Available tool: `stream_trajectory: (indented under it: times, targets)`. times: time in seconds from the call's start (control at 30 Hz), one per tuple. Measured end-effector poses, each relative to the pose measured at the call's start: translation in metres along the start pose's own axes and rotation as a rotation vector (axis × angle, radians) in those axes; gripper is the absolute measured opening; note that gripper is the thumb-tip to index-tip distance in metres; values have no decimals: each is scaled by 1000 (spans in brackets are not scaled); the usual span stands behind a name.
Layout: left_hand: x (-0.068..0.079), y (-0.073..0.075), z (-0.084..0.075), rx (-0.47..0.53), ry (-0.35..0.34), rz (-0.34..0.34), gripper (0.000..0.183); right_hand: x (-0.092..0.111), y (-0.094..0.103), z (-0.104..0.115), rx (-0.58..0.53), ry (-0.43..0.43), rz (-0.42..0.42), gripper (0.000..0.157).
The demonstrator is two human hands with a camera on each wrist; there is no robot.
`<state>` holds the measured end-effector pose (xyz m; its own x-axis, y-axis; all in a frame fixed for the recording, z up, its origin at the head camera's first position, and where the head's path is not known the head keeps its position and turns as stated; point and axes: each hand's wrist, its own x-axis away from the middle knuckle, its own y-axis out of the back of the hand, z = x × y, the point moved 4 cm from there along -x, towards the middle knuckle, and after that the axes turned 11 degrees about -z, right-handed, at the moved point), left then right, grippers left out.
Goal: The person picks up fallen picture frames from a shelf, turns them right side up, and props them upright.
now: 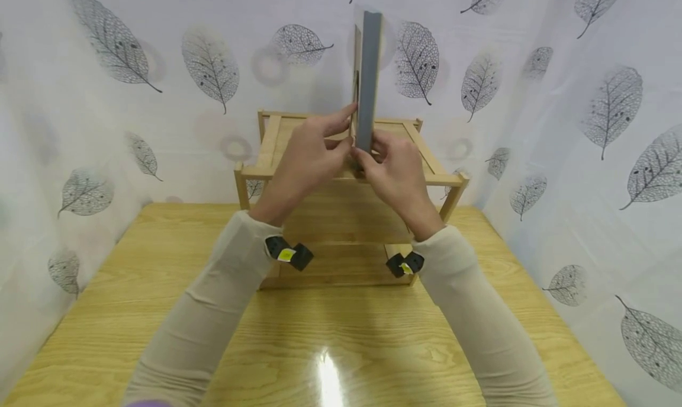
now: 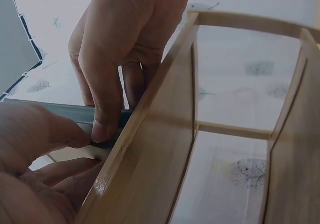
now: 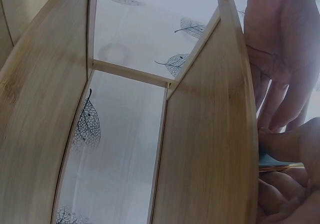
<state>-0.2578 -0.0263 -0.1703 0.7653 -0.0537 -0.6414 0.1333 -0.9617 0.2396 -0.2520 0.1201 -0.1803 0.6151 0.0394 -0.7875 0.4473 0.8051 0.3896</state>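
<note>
A thin grey book (image 1: 369, 81) stands upright, spine toward me, on the top level of a wooden shelf rack (image 1: 268, 152). My left hand (image 1: 318, 149) pinches its lower edge from the left and my right hand (image 1: 393, 164) grips it from the right. In the left wrist view the left hand's thumb (image 2: 35, 134) and the right hand's fingers (image 2: 107, 83) press on the grey book (image 2: 70, 111) beside the rack's rail (image 2: 155, 134). The right wrist view shows the right hand (image 3: 290, 149), the left hand (image 3: 285, 48) and a sliver of the book (image 3: 272, 160).
The rack stands at the back of a light wooden table (image 1: 341, 336). A leaf-printed white curtain (image 1: 586, 128) closes in the back and both sides. The rack's open slatted top (image 1: 415, 140) has wide gaps between its bars.
</note>
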Motion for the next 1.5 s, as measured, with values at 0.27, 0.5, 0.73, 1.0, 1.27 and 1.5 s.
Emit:
stream_trajectory:
  times: [0.27, 0.5, 0.73, 1.0, 1.27, 1.5]
  targets:
    - [-1, 5, 2, -51, 19, -20, 54, -1, 0, 2, 38, -10, 7, 22]
    - [-1, 7, 4, -63, 31, -11, 54, -2, 0, 2, 50, -30, 27, 21]
    - [-1, 11, 4, -85, 35, -9, 55, -2, 0, 1, 58, -33, 32, 18]
    - [-1, 16, 5, -97, 45, -11, 55, -3, 2, 3, 84, -18, 35, 20]
    - [0, 19, 7, -124, 44, -16, 52, -4, 0, 3, 104, -14, 63, 19]
    - [0, 23, 8, -163, 40, -19, 49, -5, -2, 2, 115, 7, 61, 14]
